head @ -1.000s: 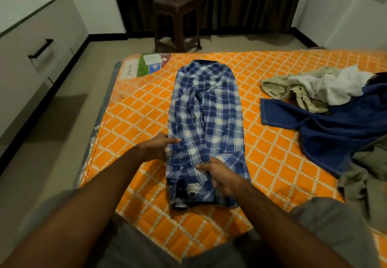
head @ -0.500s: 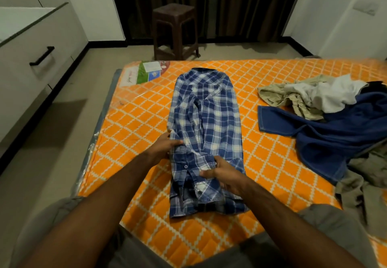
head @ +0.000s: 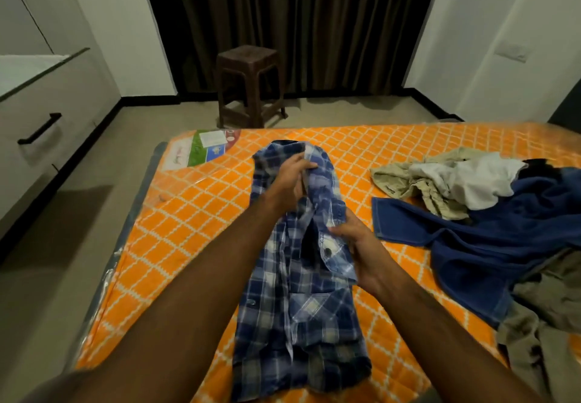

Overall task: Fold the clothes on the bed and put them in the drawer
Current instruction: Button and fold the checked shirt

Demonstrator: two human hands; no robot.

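Drawer [head: 47, 125] sits far left w/ handle, off the bed [head: 195, 214]. Your left hand [head: 290, 179] grasps the plaid shirt [head: 292, 308] near its far end; right hand [head: 358, 242] pinches its cuffed edge mid-bed. Unfolded clothes pile [head: 471, 201] lies right.

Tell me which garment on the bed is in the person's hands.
The blue plaid shirt: left hand and right hand both grip it. The beige, white and dark blue garments lie untouched to the right.
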